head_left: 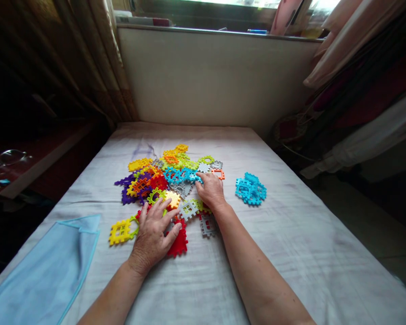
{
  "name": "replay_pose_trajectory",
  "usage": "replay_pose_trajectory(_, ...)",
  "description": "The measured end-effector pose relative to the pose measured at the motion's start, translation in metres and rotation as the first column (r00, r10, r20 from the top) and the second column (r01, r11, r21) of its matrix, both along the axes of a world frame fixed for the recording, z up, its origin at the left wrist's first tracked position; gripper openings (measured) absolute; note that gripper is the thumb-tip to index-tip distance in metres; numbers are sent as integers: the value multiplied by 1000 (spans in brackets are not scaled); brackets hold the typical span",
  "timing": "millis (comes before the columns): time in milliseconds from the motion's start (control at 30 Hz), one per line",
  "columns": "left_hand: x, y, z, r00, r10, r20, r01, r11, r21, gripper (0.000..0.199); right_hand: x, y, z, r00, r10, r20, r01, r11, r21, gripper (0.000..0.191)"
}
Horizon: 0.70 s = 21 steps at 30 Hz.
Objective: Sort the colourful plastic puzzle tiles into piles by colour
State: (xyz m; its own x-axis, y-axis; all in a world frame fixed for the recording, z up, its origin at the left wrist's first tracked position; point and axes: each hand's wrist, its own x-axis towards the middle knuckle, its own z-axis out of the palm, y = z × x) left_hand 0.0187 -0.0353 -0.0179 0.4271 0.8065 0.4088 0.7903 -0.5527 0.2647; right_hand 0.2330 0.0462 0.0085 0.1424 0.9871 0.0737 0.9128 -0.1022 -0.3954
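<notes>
A mixed heap of flat, notched plastic building pieces in several colours lies on the sheet. My left hand (154, 232) rests with fingers spread over the near side of the heap, above a red piece (178, 243) and beside a yellow piece (120, 232). At the heap's right side, my right hand (210, 188) has its fingertips closed on a blue building piece (192, 174); the hand partly hides it. A grey windowed piece (188, 210) lies between my hands. Apart from the heap, to the right, is a small pile of blue pieces (251, 188).
The heap lies on a pale sheet-covered surface (291, 253). A light blue cloth (47, 266) covers its near left. Beyond the far edge stands a pale panel (216, 81) below a window. Curtains (88, 54) hang at the left, and clothes (365, 135) at the right.
</notes>
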Motion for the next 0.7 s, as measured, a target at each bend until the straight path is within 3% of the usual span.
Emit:
replay_pose_trajectory(167, 0, 0, 1, 1000, -4, -5, 4, 1000, 1, 32, -5, -1, -2, 998, 41, 58, -41, 999, 2, 38)
replay_pose_trajectory(333, 1, 0, 2, 1000, -2, 14, 2, 1000, 6, 32, -3, 0, -3, 999, 31, 9, -31, 1000, 2, 29)
replay_pose_trajectory(533, 0, 0, 0, 1000, -5, 1, 5, 1000, 0, 32, 18, 3, 4, 992, -70, -104, 81, 991, 108, 25)
replay_pose_trajectory(700, 0, 0, 0, 1000, 1, -16, 0, 1000, 11, 32, 56, 2, 14, 953, -196, -229, 229, 965, 128, 23)
